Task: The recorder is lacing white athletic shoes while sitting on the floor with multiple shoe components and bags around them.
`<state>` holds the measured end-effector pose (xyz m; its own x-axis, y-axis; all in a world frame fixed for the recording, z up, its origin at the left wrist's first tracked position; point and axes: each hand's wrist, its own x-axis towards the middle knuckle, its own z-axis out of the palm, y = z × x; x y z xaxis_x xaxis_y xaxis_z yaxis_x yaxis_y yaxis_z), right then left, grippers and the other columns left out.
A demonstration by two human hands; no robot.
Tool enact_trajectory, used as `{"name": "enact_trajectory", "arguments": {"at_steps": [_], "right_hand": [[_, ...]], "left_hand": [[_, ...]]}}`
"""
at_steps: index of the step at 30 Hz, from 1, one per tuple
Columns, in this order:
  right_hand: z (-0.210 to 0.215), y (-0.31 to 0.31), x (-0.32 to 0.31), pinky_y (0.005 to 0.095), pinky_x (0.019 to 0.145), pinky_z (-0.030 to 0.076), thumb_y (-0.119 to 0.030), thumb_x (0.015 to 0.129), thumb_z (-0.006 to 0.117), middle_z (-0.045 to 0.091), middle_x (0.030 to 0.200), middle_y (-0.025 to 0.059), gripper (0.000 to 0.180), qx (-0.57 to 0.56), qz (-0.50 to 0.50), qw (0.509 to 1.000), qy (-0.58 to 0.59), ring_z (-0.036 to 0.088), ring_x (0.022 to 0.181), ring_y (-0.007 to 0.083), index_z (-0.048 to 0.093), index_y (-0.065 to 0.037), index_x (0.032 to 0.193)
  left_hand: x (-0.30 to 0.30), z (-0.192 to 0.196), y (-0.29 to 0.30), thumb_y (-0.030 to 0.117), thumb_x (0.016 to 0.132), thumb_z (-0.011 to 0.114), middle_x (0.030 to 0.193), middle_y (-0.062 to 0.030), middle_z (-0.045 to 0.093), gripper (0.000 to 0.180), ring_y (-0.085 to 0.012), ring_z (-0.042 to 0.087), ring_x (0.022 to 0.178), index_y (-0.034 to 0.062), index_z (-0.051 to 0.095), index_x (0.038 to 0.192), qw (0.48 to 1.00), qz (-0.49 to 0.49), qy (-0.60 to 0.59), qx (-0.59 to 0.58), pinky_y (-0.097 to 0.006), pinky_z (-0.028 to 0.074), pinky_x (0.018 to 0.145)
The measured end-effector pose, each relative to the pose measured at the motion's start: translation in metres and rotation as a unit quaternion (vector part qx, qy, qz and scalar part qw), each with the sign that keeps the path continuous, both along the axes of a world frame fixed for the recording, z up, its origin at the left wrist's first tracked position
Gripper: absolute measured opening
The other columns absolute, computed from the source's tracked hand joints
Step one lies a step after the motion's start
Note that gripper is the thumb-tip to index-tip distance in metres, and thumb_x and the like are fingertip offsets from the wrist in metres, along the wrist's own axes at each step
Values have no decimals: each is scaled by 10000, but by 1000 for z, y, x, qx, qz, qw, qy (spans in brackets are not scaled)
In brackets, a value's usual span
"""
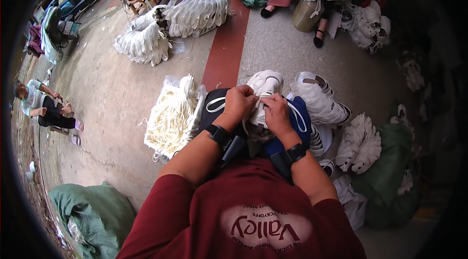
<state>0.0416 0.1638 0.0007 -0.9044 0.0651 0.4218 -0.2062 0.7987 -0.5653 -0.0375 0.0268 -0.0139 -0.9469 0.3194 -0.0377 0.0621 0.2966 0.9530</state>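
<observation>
A white shoe upper (265, 81) lies in my lap, between my two hands. Both hands work close together over its lacing area. My left hand (238, 105) has its fingers pinched on a white shoelace (216, 105), which loops out to the left over my dark-clad leg. Opposite it, my right hand (277, 111) is also pinched, close to the upper's eyelets; another lace loop (298, 116) hangs on its right side over blue cloth. The fingertips and the exact spot where the lace meets the eyelets are partly hidden.
To my left a white tray (152, 138) is heaped with cream laces. White uppers (319, 98) are stacked at my right, more (360, 143) beyond. Bundled uppers (195, 8) lie ahead. A green sack (92, 217) stands at lower left. Seated people (46, 105) and scooters (58, 29) are around.
</observation>
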Motion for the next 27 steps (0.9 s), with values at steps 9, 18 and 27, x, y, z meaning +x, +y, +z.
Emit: {"name": "enact_trajectory", "arguments": {"at_steps": [9,18,27], "right_hand": [[3,-6,-1,388,729,393,-72,733,607,569,810,102,88,25,-18,1000,-6,542,807,283,647,-59,811],[1,-17,-9,413,722,397,-129,703,642,546,822,114,83,165,-24,986,-14,520,827,294,616,-62,745],[57,20,30,425,670,387,6,658,545,511,789,144,46,199,4,980,8,482,722,332,528,-31,680]], "left_hand": [[23,17,-5,148,696,654,743,-199,622,144,-373,606,778,7,632,710,943,-85,273,-172,-431,490,716],[11,11,-16,37,735,616,733,-76,667,163,-121,601,659,-44,677,863,994,-90,-58,-6,-278,492,625],[8,-6,-22,50,709,626,743,-139,646,116,-200,632,651,20,645,820,993,-81,-72,37,-312,498,623]]}}
